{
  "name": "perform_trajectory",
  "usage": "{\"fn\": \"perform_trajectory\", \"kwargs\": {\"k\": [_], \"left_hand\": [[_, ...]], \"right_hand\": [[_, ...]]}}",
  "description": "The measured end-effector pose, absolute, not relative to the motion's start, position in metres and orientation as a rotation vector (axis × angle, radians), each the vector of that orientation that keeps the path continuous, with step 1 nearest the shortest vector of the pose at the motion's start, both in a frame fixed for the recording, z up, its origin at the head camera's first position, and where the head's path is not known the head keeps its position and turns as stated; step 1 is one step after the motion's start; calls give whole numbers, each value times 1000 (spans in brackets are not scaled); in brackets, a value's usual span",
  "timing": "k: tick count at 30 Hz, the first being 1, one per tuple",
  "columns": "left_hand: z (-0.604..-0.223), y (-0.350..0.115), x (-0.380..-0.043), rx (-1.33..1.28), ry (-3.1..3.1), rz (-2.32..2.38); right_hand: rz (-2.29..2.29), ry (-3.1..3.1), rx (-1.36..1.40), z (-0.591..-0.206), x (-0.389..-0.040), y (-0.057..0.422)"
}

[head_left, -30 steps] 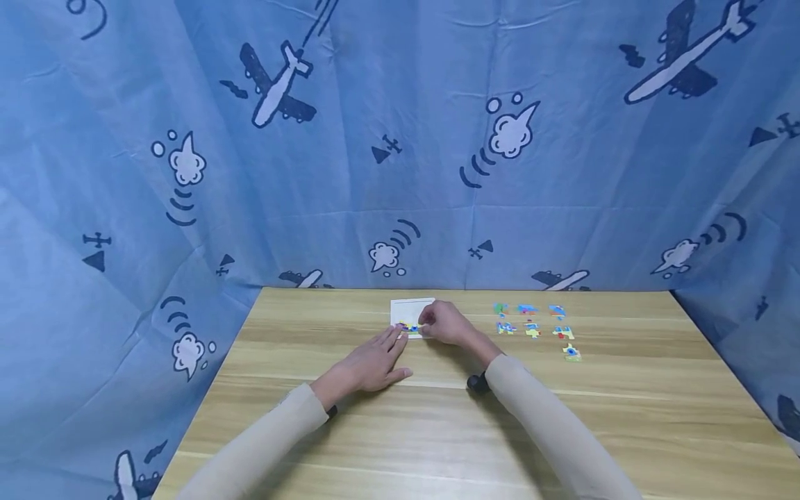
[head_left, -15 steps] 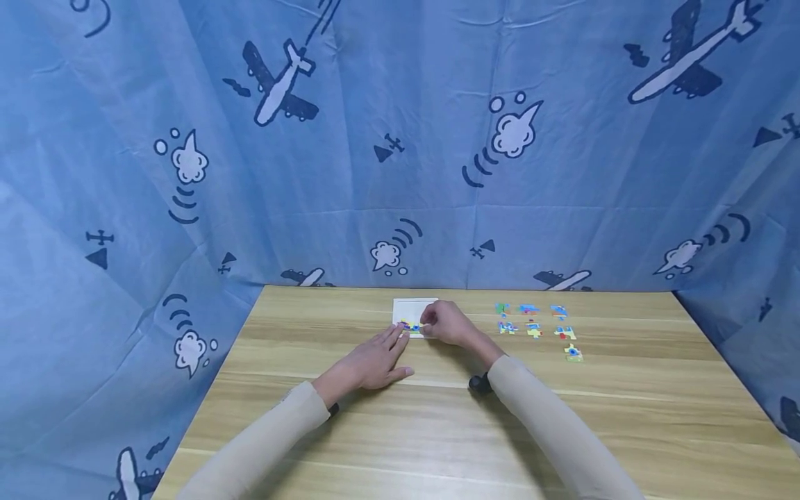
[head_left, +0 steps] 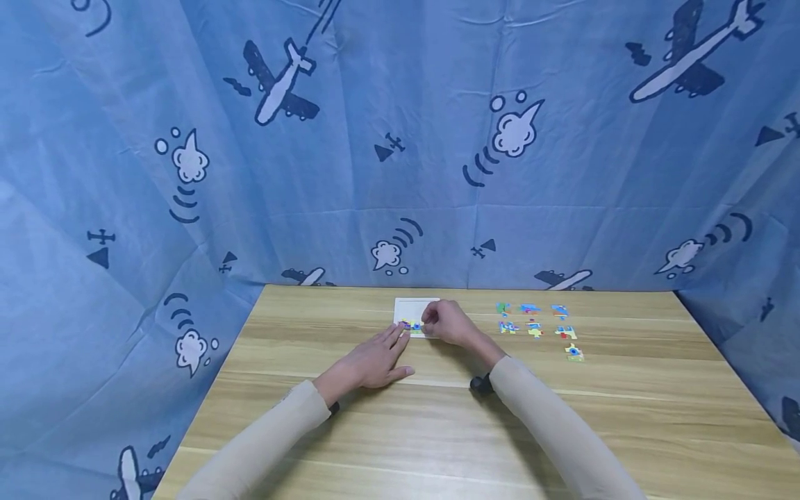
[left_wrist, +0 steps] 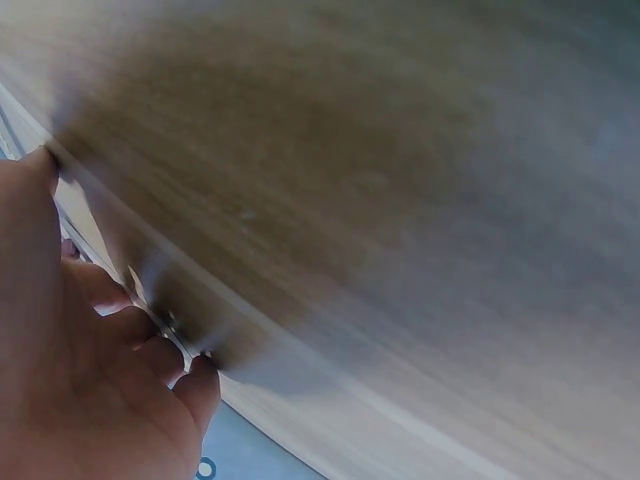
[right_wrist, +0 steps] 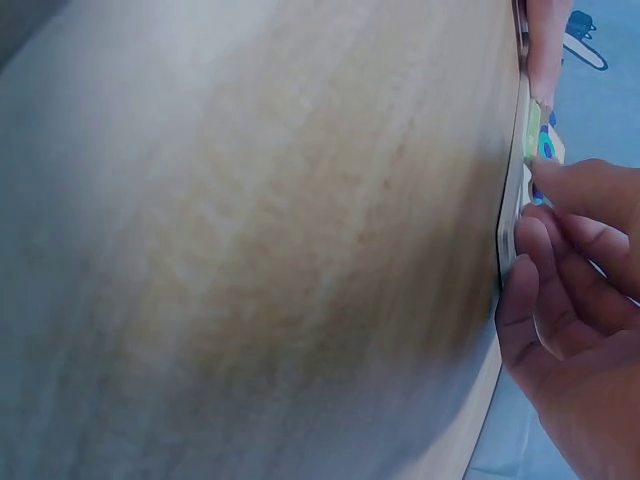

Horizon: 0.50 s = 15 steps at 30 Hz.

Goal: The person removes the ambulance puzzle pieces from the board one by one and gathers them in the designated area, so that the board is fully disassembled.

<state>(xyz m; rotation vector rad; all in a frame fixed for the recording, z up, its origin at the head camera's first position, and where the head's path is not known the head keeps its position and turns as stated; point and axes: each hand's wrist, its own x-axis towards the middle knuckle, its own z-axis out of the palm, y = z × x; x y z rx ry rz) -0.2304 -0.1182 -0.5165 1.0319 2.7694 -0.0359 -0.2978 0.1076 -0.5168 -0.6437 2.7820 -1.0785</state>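
A white puzzle tray (head_left: 407,307) lies near the far edge of the table, with brightly coloured jigsaw pieces (head_left: 415,326) along its near side. Straight fingers of my left hand (head_left: 377,359) rest on the tray's near left corner, thumb spread out over the wood. At the tray's right side my right hand (head_left: 448,323) has its fingers curled. In the right wrist view its thumb and index finger pinch at a coloured jigsaw piece (right_wrist: 547,148) close to the tray rim; the fingers cover much of it. The left wrist view shows the left fingertips (left_wrist: 205,372) down at the edge.
To the right of the tray, several loose jigsaw pieces (head_left: 530,309) lie spread in rows, one piece (head_left: 573,353) nearer than the others. A wooden table (head_left: 400,437) spans the front. Behind and beside it hangs a blue curtain (head_left: 350,173) printed with airplanes.
Both hands stay at the tray with almost no movement. The whole head view has shifted slightly to the right.
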Motion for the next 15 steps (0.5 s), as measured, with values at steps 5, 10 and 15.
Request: {"fn": "perform_trajectory", "kwargs": {"k": [5, 10, 15], "left_hand": [[-518, -118, -231, 1022, 2773, -50], [-520, -118, -231, 1024, 2784, -60], [-518, -118, -229, 1006, 2775, -57]], "right_hand": [[-1109, 2785, -610, -516, -298, 108], [-1174, 2765, -587, -518, -297, 110], [-1254, 2738, -569, -513, -296, 116]]}}
